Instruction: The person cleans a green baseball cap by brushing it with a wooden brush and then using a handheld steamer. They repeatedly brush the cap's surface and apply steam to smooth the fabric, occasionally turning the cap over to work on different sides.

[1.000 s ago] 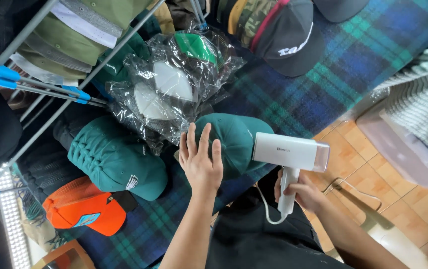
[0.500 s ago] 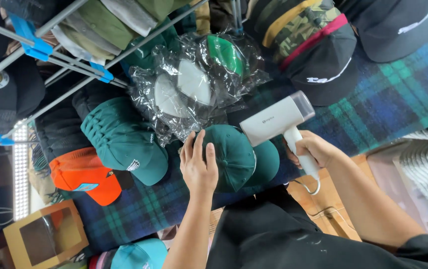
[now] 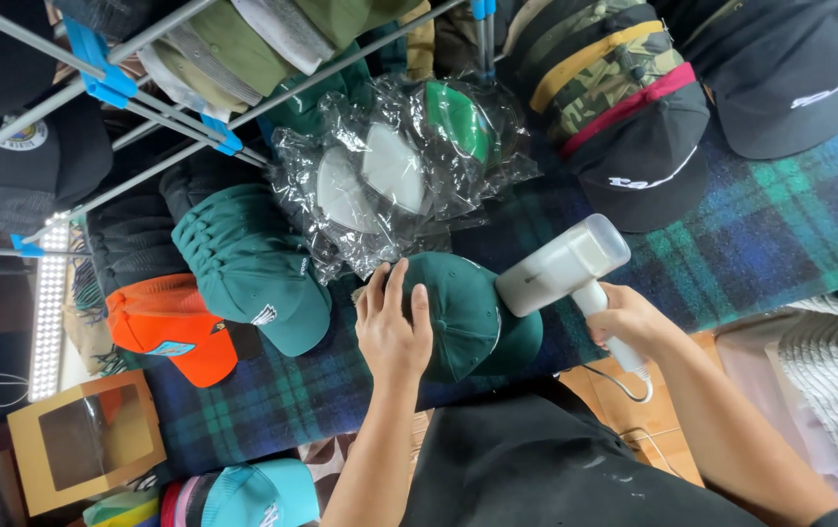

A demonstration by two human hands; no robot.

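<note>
A worktop covered in a dark blue-and-green plaid cloth (image 3: 780, 234) is carrying the display. Stacked caps are lying across it, and a metal rack with blue clips (image 3: 107, 83) is crossing the upper left, with more caps hanging behind it.

At the centre, a dark green cap (image 3: 468, 312) is sitting on the cloth, crown up, just below a crinkled clear plastic bag of caps (image 3: 390, 176). A stack of teal-green caps (image 3: 243, 263) is lying to its left, an orange cap (image 3: 170, 327) beyond that, and a black cap with white lettering (image 3: 643, 166) to the upper right.

The left hand (image 3: 395, 332) is resting open on the near side of the dark green cap, fingers spread flat and steadying it rather than gripping it. The right hand (image 3: 629, 322) is closed around the handle of a white handheld steamer (image 3: 560, 268), whose head is hovering just beside the cap's crown, its cord trailing down toward the person.

Judgement: the treatment of this one cap appears to be under way. No steam is showing. Whether the cap is finished cannot be told, and the neighbouring caps are lying untouched.
</note>
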